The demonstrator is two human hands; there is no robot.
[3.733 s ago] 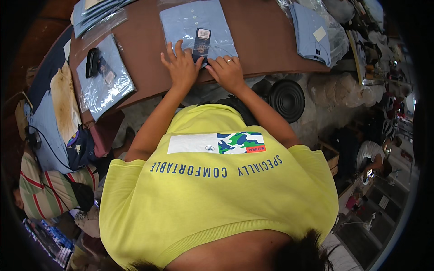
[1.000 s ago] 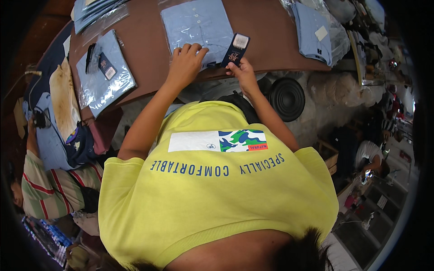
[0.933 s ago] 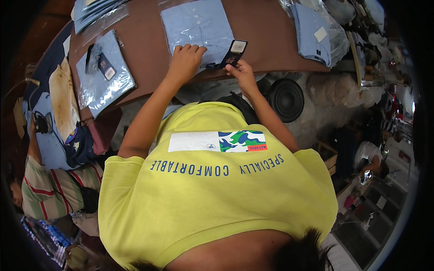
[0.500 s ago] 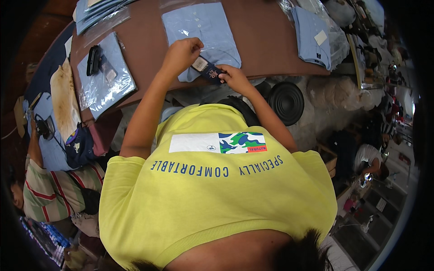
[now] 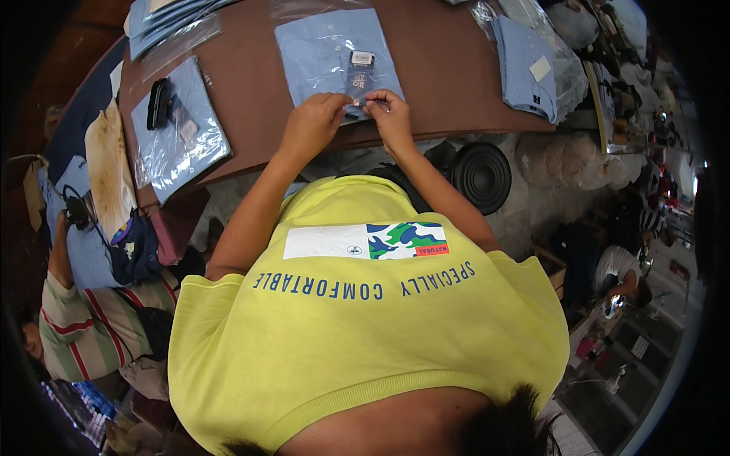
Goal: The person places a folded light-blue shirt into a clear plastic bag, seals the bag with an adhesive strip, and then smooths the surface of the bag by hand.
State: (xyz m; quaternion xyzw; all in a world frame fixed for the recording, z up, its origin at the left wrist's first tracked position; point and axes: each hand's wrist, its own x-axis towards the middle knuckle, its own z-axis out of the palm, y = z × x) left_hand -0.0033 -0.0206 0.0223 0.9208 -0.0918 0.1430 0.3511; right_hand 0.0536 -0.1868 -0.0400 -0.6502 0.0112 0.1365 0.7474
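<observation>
A folded light-blue shirt (image 5: 304, 57) in clear plastic lies on the brown table in front of me. A dark-blue hang tag (image 5: 360, 72) with a white label rests on its front; I cannot tell whether plastic covers it. At the shirt's near edge, my left hand (image 5: 313, 125) is closed in a pinch just below the tag. My right hand (image 5: 391, 120) pinches close beside it, thumb against forefinger. What the fingertips hold is too small to make out.
Left on the brown table (image 5: 247, 83) lies another bagged shirt (image 5: 182, 152) bearing a black object (image 5: 158, 104). Folded shirts (image 5: 163, 26) are stacked at the far left, more (image 5: 525, 68) at the right. A co-worker's striped sleeve (image 5: 65, 319) shows left. A round black stool (image 5: 480, 177) stands beyond the table edge.
The tag has gone from between my hands to lying upright on the shirt. My right hand has let go of its end, and both hands have come together at the shirt's near edge.
</observation>
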